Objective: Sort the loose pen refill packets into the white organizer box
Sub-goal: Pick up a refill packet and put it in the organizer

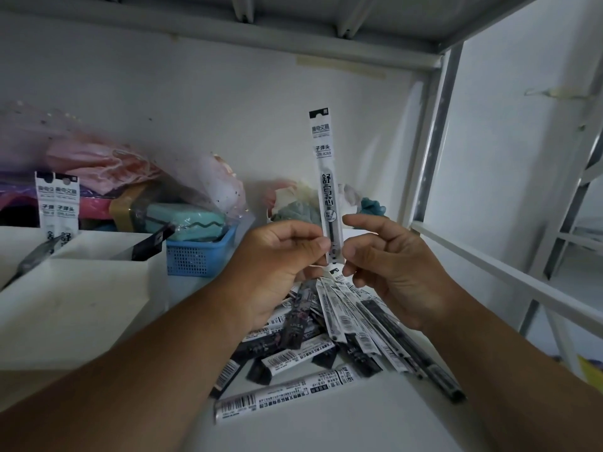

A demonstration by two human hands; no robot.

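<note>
- Refill packet (327, 187) held upright above the desk's pile (329, 334) — long axis vertical.
- Left hand (280, 256) pinches its lower end; right hand (388, 262), fingers loosely curled, touches the same end.
- White organizer box (107, 265) lies toward the desk's left edge — nearer the left hand.

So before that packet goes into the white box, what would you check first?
1. Held refill packet secure: ok, the left hand pinches its lower end and it stands upright.
2. Right hand clear of it: cannot tell, its fingertips sit right beside the packet.
3. Matching packets in the white organizer box: ok, two white packets stand in a back compartment.
4. Room in that compartment: cannot tell.
5. Loose packet pile remaining: not ok, many still lie on the shelf.
</note>
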